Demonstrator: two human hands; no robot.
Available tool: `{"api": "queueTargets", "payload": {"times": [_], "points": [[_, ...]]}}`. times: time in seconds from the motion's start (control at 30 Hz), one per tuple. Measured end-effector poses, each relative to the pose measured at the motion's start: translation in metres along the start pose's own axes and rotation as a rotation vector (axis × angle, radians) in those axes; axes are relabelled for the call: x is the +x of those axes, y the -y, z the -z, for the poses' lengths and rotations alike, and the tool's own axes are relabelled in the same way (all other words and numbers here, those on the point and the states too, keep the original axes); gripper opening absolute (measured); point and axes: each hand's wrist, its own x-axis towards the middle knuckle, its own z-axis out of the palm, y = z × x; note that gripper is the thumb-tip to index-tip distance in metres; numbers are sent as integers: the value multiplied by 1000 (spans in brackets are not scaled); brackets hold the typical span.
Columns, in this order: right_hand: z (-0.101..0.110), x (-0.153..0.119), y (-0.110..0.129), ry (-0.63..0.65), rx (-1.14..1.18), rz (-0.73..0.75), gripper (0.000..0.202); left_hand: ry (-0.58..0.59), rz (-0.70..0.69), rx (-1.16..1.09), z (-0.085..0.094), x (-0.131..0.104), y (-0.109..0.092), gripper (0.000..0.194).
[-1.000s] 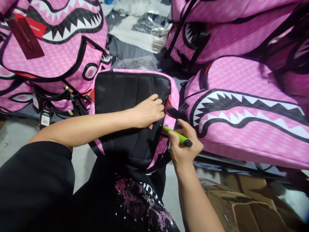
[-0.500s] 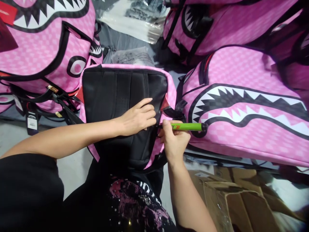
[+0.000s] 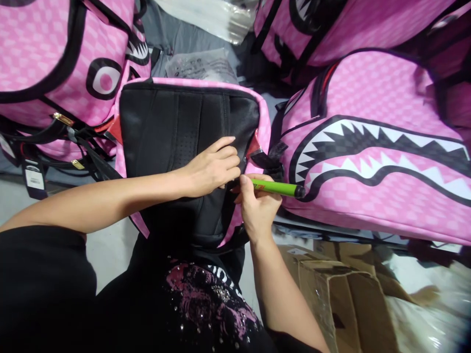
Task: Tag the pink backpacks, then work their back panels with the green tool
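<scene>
A pink-edged backpack [image 3: 147, 132] lies with its black padded back panel facing up, in front of my body. Across that panel, close to its right side, rests my left hand [image 3: 215, 166], palm down with the fingers stretched toward the edge. My right hand [image 3: 259, 208] is closed around a green marker pen [image 3: 277, 187] at the backpack's right edge. The pen's black end points right; its other end is hidden by my fingers, close beside my left fingertips. A red corner patch [image 3: 253, 144] with a black strap sits just above my right hand.
Another pink backpack [image 3: 368, 93] with a shark-mouth print lies to the right, and more pink bags [image 3: 99, 29] stand at left and upper right. Clear plastic packaging [image 3: 202, 63] lies behind. Opened cardboard boxes [image 3: 353, 294] are at lower right.
The whole view has shifted slightly, so the surrounding bags sit higher. The marker's black end has dipped a little; both hands keep their places on the backpack.
</scene>
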Motion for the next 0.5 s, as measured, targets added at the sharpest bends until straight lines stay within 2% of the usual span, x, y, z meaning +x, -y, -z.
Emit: {"api": "queueTargets", "payload": {"times": [0.5], "points": [[-5,-4,-12,-24,-87,43,24,56,26,-5,-1,2,0,30]]}}
